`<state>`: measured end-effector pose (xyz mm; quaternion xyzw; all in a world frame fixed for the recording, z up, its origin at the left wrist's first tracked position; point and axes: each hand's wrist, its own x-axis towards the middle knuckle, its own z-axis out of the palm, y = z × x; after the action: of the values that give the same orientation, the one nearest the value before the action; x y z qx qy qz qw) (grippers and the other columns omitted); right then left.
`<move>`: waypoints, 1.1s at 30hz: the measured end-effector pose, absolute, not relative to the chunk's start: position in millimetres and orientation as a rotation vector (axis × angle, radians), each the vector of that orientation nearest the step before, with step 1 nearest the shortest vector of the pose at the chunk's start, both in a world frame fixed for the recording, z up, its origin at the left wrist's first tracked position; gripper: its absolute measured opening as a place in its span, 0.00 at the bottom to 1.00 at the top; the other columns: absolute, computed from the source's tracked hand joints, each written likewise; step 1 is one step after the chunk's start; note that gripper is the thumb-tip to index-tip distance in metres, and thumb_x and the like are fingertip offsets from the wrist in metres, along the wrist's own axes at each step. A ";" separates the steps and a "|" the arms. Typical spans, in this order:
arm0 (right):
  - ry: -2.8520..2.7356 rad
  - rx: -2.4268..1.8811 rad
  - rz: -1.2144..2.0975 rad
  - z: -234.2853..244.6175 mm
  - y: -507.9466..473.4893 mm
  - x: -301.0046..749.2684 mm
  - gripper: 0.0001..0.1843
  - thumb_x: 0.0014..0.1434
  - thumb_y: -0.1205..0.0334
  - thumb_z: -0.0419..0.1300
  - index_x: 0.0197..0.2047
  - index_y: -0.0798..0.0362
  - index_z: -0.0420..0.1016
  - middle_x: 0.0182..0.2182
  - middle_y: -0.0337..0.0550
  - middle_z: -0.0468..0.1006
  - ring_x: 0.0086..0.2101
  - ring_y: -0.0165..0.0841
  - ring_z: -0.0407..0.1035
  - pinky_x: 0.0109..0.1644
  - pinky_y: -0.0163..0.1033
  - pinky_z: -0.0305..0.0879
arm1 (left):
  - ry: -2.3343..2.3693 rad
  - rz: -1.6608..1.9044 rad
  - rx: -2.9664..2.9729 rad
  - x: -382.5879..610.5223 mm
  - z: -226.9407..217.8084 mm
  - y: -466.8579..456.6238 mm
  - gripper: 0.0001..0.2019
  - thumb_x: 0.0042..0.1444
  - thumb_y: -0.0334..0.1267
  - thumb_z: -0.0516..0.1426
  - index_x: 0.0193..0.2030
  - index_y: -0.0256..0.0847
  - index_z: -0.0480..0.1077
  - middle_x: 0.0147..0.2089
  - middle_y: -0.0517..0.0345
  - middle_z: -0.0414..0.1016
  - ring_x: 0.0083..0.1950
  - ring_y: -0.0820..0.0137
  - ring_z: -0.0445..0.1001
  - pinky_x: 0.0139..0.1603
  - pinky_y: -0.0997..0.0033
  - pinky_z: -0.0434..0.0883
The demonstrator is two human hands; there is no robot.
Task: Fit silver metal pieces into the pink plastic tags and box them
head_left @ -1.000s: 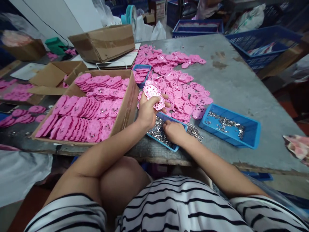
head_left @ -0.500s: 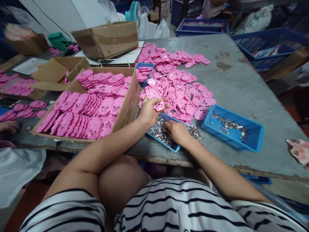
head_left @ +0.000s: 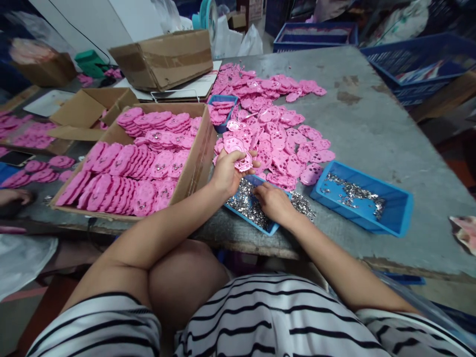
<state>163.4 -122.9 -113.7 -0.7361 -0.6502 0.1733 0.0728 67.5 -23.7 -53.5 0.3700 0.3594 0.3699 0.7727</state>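
Observation:
My left hand (head_left: 227, 174) holds a pink plastic piece (head_left: 243, 162) with holes in it, thumb on top and fingers beneath. Just right of it, my right hand (head_left: 272, 201) dips into a blue tray (head_left: 268, 229) of small silvery metal parts (head_left: 247, 201). Its fingers are bent together among the parts; whether one is pinched there I cannot make out. Behind both hands spreads a heap of similar pink pieces (head_left: 277, 144). Some metal parts (head_left: 303, 206) lie loose on the table beside the tray.
A second blue tray (head_left: 399, 213) with metal parts stands to the right. At left, a cardboard box (head_left: 199, 144) holds rows of pink pieces; a small blue basket (head_left: 223, 128) sits behind it. Another person's hand (head_left: 15, 197) rests at the far left. Blue crates (head_left: 401, 91) stand beyond the table.
The view has shifted slightly. My left hand keeps the pink piece, and my right hand stays in the tray with its fingers moving a little.

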 end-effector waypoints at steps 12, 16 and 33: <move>-1.380 -1.683 0.642 -134.7 -129.5 174.0 0.07 0.58 0.65 0.54 0.39 0.52 0.73 0.33 0.42 0.77 0.33 0.34 0.70 0.39 0.40 0.67 | 0.822 0.772 0.849 65.6 -55.9 -27.0 0.27 0.43 0.26 0.54 0.54 0.39 0.63 0.33 0.56 0.78 0.29 0.69 0.77 0.24 0.76 0.67; -1.052 -1.507 0.652 -133.7 -129.3 180.1 0.07 0.56 0.60 0.58 0.38 0.51 0.70 0.28 0.37 0.74 0.27 0.30 0.66 0.33 0.36 0.65 | 0.835 0.705 0.991 64.8 -64.1 -30.8 0.23 0.41 0.24 0.57 0.47 0.39 0.63 0.29 0.58 0.75 0.23 0.71 0.74 0.19 0.78 0.62; -1.526 -1.610 0.128 -106.6 -135.1 181.0 0.11 0.63 0.63 0.49 0.35 0.49 0.72 0.34 0.48 0.79 0.38 0.37 0.73 0.42 0.44 0.68 | 0.712 0.411 1.101 61.6 -68.0 -38.6 0.15 0.37 0.26 0.63 0.32 0.38 0.62 0.24 0.60 0.71 0.19 0.73 0.71 0.14 0.78 0.62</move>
<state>181.0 -135.1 -106.6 -0.6493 -0.6154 0.0515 0.4438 61.6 -38.6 -68.0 0.5083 0.3286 0.1896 0.7731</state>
